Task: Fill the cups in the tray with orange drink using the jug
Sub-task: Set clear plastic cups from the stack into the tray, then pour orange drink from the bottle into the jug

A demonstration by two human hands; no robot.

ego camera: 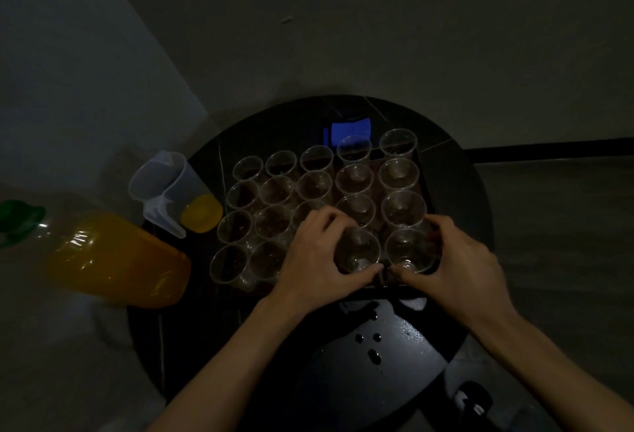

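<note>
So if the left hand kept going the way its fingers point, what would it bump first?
The left hand seems curled round a clear plastic cup in the near row, so that cup comes first, though it's dim.

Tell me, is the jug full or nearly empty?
Nearly empty: the clear jug shows only a shallow pool of orange drink at its bottom.

I look down on a round, glossy black table in the lower middle of the frame. At its far side, just above centre, lies a flat, bright blue rectangular object. Dark drops of liquid dot the tabletop at lower centre. A pale grey surface fills the upper left, and a narrow black strip crosses the right edge.
</note>
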